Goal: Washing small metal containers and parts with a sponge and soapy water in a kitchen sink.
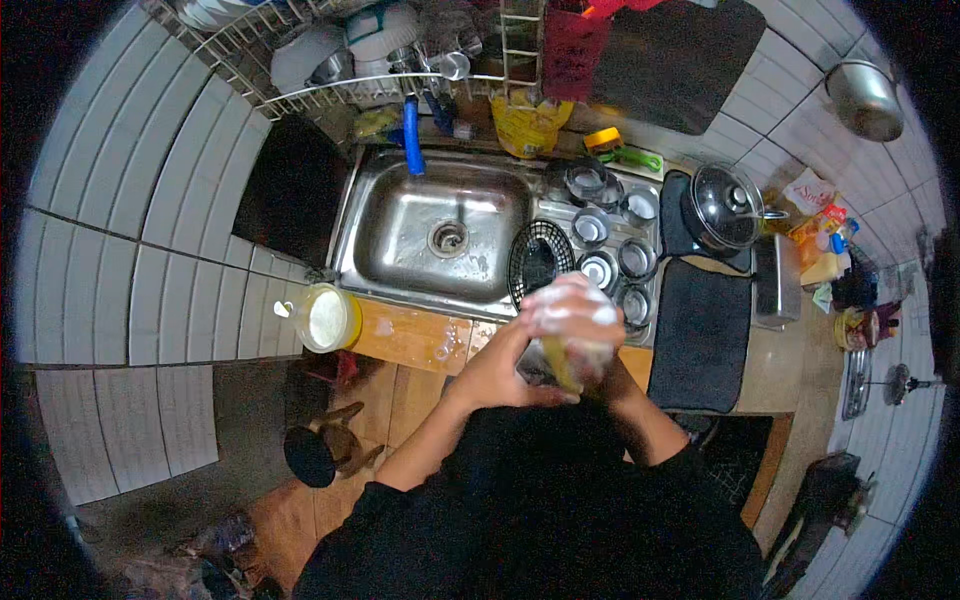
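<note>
My left hand [499,364] grips a greyish, see-through vessel [534,365], probably a glass, in front of my chest. Against it my right hand [604,337] presses a yellowish sponge [556,361]. White foam [571,311] covers the fingers at the top, where the two hands overlap. Motion blur and the fingers hide most of the vessel and the sponge. Just beyond the hands are a black plastic basket [517,262] and several upturned glasses [590,226] on the steel drainboard [551,202].
Left of the drainboard is a steel sink [397,225] with a blue hose [413,139] above it. A tub of yellowish liquid [326,319] stands on the wooden counter edge [409,339]. A lidded pot [724,206] and a dark mat [697,337] lie to the right. A dish rack [390,84] hangs above.
</note>
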Tool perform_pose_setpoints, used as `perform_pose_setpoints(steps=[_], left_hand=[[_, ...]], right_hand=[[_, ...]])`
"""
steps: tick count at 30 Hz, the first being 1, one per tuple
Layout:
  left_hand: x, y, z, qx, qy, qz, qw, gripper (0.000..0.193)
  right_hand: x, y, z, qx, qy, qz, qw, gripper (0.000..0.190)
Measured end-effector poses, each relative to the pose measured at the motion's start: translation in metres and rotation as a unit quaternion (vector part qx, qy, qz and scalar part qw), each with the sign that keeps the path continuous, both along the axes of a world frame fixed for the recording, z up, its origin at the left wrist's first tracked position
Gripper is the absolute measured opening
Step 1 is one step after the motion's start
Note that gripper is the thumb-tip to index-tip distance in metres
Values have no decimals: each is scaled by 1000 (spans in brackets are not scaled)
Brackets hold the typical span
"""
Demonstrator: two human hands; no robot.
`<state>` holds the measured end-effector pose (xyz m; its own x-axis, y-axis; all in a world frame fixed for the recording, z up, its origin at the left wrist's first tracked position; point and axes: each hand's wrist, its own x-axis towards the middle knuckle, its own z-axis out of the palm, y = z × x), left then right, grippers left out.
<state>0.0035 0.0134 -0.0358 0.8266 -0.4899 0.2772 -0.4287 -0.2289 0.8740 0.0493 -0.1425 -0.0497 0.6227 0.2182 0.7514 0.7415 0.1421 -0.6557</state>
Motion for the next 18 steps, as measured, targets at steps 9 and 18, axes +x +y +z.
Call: perform_pose_setpoints(steps=[9,18], left_hand=[[-21,0,-35,-452,305,73,835,118],[-24,-2,-20,-317,324,168,875,91]], right_hand=[[-15,15,40,-18,-43,-3,999,42],[-3,33,29,-62,-99,-140,983,43]])
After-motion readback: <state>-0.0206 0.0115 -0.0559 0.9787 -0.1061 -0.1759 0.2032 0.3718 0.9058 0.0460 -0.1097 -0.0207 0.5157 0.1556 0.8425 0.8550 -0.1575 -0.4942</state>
